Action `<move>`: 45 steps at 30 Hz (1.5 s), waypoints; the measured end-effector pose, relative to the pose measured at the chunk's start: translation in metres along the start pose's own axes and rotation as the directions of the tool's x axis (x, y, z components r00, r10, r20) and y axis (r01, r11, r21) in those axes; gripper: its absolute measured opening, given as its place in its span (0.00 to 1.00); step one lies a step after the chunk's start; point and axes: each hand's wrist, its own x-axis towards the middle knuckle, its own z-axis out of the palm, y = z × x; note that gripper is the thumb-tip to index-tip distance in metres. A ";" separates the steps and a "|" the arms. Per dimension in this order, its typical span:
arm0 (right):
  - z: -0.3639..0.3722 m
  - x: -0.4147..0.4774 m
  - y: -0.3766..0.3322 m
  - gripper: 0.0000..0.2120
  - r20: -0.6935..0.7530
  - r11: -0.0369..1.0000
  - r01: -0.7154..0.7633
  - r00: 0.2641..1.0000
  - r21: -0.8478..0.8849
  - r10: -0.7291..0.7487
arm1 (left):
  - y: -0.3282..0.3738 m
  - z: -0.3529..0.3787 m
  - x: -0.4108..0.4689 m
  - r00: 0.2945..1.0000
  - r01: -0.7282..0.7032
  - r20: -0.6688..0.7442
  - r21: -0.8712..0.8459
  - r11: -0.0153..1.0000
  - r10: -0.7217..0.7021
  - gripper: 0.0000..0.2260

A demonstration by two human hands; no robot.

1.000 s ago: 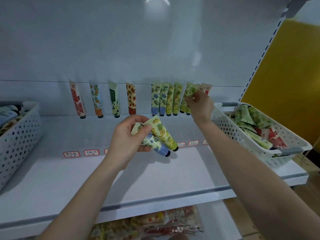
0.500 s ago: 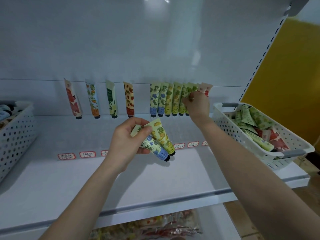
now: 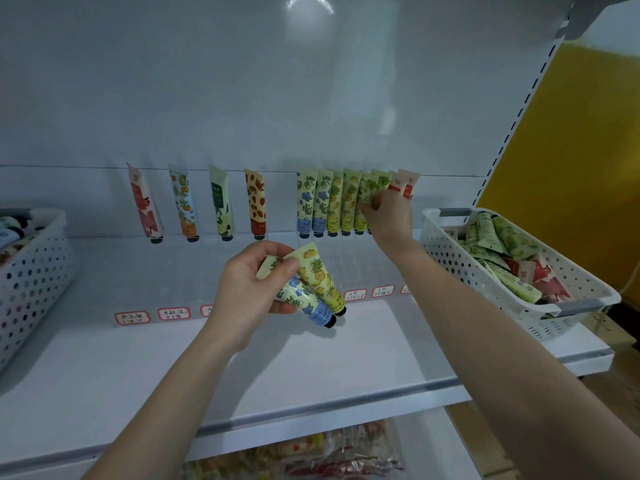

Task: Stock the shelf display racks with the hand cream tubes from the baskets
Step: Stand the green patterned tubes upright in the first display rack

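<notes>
My left hand (image 3: 249, 292) grips two hand cream tubes over the shelf, a yellow pineapple tube (image 3: 320, 277) and a blue-flower tube (image 3: 304, 303), caps pointing down right. My right hand (image 3: 388, 216) reaches to the back rack and pinches a green-patterned tube (image 3: 367, 188) standing in the row of upright tubes (image 3: 329, 202). Red tubes (image 3: 403, 183) stand just right of it, partly hidden by my fingers. Further left, several single tubes (image 3: 220, 202) lean against the back panel.
A white perforated basket (image 3: 512, 306) with several green and red tubes sits at the shelf's right end. Another white basket (image 3: 31, 271) stands at the left edge. Price labels (image 3: 152, 315) line the rack front. Packaged goods (image 3: 311, 455) lie on the lower shelf.
My right hand has stayed at the green tube in the row, shifting it slightly. My left hand holds the two tubes in much the same place.
</notes>
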 end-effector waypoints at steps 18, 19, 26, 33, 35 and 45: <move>-0.024 -0.017 -0.002 0.15 -0.008 0.992 0.074 0.997 0.098 -0.073 | 0.007 0.002 -0.005 1.000 -0.006 -0.007 0.011 1.000 0.006 0.06; -0.027 -0.023 -0.002 0.12 -0.029 0.985 0.091 0.996 0.149 -0.087 | 0.009 0.002 -0.006 1.000 -0.008 -0.010 0.009 1.000 0.008 0.06; -0.053 -0.100 -0.004 0.10 0.381 0.816 -0.089 0.909 0.571 -0.167 | 0.023 -0.006 -0.019 0.999 -0.037 -0.005 -0.006 0.999 0.037 0.06; -0.058 -0.149 -0.016 0.08 0.449 0.773 0.003 0.813 0.635 -0.371 | 0.034 -0.011 -0.041 0.998 -0.068 0.008 0.011 0.998 0.067 0.05; -0.061 -0.155 -0.020 0.07 0.428 0.783 0.058 0.811 0.619 -0.399 | 0.034 -0.012 -0.045 0.997 -0.071 0.012 0.021 0.997 0.071 0.05; -0.060 -0.115 -0.006 0.04 0.121 0.767 -0.050 0.992 0.640 -0.037 | 0.028 -0.014 -0.039 0.994 0.042 -0.093 -0.066 0.997 -0.048 0.07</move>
